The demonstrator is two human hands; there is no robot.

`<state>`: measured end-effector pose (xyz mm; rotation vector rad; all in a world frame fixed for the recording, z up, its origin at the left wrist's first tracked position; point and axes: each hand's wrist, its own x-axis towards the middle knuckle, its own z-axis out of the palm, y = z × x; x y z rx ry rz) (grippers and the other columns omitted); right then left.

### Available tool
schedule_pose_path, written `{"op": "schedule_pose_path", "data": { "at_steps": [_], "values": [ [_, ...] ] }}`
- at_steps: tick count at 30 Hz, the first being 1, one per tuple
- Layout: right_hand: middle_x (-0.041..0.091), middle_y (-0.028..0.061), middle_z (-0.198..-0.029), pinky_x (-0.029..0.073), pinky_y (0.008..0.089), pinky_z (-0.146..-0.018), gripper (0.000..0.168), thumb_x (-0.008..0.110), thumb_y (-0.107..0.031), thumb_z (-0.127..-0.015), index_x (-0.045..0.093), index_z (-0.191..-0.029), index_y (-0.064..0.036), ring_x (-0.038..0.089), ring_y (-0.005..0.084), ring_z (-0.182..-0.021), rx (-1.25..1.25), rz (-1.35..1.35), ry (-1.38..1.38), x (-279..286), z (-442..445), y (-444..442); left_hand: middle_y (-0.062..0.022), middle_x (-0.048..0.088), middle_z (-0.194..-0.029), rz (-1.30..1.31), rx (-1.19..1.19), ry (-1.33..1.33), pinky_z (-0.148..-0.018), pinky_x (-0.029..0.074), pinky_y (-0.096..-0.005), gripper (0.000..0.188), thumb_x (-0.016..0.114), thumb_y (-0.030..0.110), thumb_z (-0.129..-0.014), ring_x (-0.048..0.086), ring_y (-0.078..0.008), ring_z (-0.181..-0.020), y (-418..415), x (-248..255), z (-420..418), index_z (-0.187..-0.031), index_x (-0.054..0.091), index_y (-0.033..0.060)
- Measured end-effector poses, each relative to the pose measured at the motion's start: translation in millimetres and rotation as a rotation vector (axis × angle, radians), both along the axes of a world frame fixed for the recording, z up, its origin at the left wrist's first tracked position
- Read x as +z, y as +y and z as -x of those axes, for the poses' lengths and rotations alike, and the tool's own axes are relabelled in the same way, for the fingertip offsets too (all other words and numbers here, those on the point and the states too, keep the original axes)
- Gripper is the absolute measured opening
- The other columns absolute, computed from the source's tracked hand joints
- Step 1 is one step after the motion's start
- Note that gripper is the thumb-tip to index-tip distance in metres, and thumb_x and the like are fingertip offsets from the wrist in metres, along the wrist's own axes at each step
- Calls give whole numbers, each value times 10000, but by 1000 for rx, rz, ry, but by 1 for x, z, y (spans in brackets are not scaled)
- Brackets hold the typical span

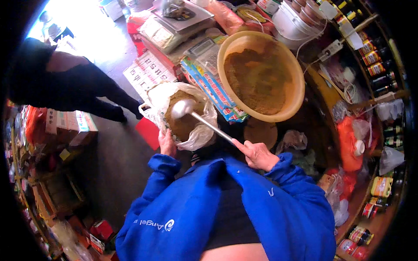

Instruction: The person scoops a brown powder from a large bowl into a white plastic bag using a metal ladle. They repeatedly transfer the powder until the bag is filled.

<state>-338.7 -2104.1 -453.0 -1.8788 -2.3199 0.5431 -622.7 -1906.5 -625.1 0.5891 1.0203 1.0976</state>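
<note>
My right hand (259,155) grips the handle of a long metal ladle (209,124), whose bowl rests over brown powder (183,126) inside a white plastic bag (199,141). With my left hand (167,143) I hold the near left rim of that bag, its mouth spread wide. Just right of the bag stands a large yellowish plastic basin (298,88), tilted in view, with more brown powder (258,78) over its bottom and sides. Whether the ladle's bowl carries powder, I cannot tell.
A weighing scale (186,14) with a small bag on it stands beyond. Colourful packets (209,88) lie between bag and basin. Shelves of bottles and jars (374,57) line the right side. Another person (75,78) in dark clothes is at left, near stacked boxes (72,125).
</note>
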Motion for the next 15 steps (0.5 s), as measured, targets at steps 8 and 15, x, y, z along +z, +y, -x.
{"op": "schedule_pose_path", "data": {
  "at_steps": [8,15],
  "values": [
    [536,225,-1248,460,396,-934,712,516,6,-746,348,-1430,-102,558,369,-1113,-465,-292,276,64,-71,-11,-74,619,-1072,-16,-68,41,-756,513,-342,308,457,79,-954,609,-186,-863,0,-13,3,-1259,477,44],
    [630,155,-818,496,356,-596,707,520,1,-750,371,-1427,-139,607,247,-628,-953,-45,382,33,-160,-6,-50,601,-1066,21,-60,39,-729,497,-298,292,473,85,-954,587,-152,-867,3,-6,2,-1244,468,49]
  ]
}}
